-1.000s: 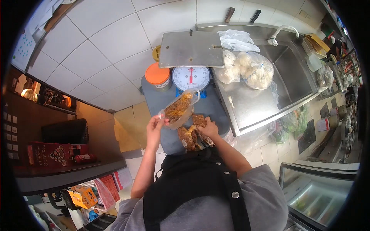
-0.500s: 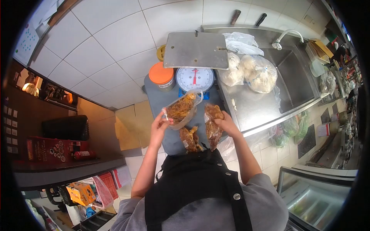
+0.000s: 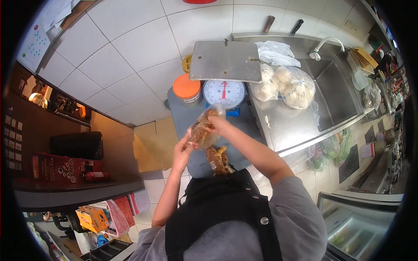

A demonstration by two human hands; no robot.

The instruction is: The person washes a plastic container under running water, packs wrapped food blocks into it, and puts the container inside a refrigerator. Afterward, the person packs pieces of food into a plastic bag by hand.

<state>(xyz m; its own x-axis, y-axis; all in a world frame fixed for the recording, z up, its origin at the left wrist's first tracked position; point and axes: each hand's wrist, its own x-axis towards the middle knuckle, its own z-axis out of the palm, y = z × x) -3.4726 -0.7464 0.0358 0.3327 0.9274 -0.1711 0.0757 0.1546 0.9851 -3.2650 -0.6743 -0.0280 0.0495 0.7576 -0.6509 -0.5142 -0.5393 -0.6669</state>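
A clear plastic bag [image 3: 201, 138] with brown, saucy pieces inside lies tilted over the grey surface [image 3: 178, 111]. Its near left edge is pinched in my left hand [image 3: 184, 148]. My right hand [image 3: 216, 125] is at the bag's opening, closed on a brown packet that is partly inside; its fingertips are partly hidden. Another brown packet [image 3: 218, 161] rests on the grey surface close to the apron. Just beyond the bag stands a dial scale [image 3: 224, 93] with a metal plate [image 3: 225, 61] on top.
An orange-lidded tub [image 3: 187, 88] stands left of the scale. On the right, the steel counter [image 3: 283, 126] holds bags of white contents [image 3: 298, 89] beside a sink [image 3: 333, 91]. Cardboard [image 3: 152, 143] lies at the left, and a glass-topped cabinet [image 3: 359, 226] is at the lower right.
My right hand has carried one brown packet from the right side over to the bag and into its opening. My left hand still holds the bag's edge.
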